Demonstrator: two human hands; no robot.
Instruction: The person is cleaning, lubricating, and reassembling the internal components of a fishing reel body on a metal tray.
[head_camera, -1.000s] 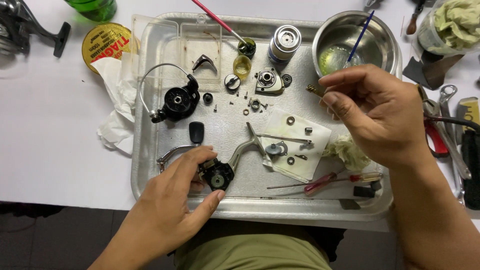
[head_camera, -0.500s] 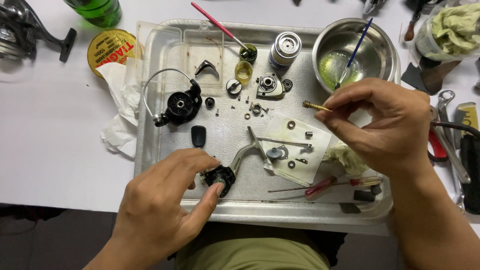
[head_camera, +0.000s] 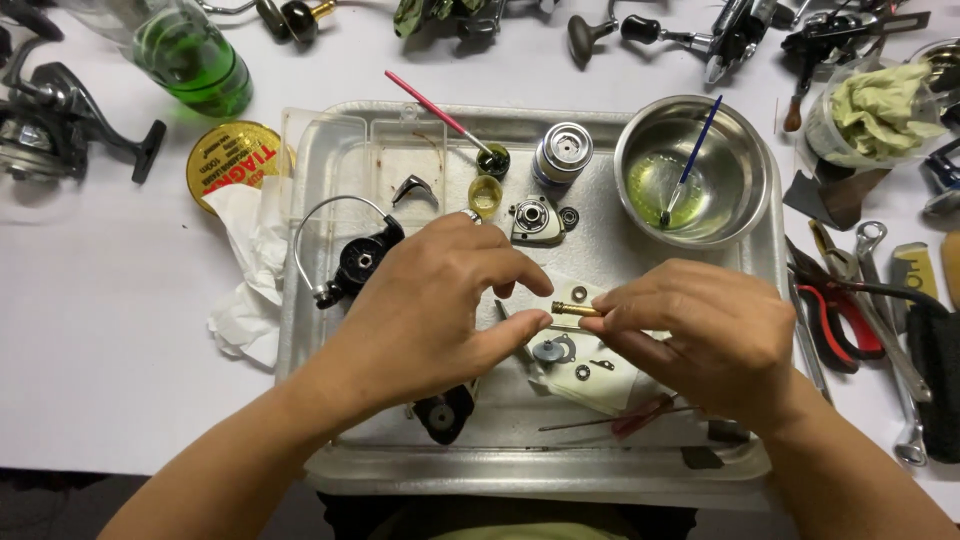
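Observation:
Over the metal tray (head_camera: 330, 470), my right hand (head_camera: 705, 335) pinches a small brass shaft (head_camera: 576, 309) and holds it level. My left hand (head_camera: 425, 310) reaches in from the left, its thumb and forefinger closing around the shaft's left tip. Under both hands lies a white cloth (head_camera: 590, 385) with washers and small silver reel parts. The black reel body (head_camera: 443, 411) rests on the tray below my left wrist, untouched. A black rotor with a wire bail (head_camera: 350, 260) lies to the left.
A steel bowl (head_camera: 745, 165) of greenish liquid with a blue brush stands at the tray's back right. A silver spool (head_camera: 561, 152), a small grease pot with a pink brush (head_camera: 492, 160), a green bottle (head_camera: 195, 60), a yellow tin (head_camera: 225, 160), pliers and wrenches (head_camera: 860, 310) lie around.
My left hand has let go of the black reel body and risen to meet the brass shaft. My right hand has brought the shaft down and left, toward the tray's middle.

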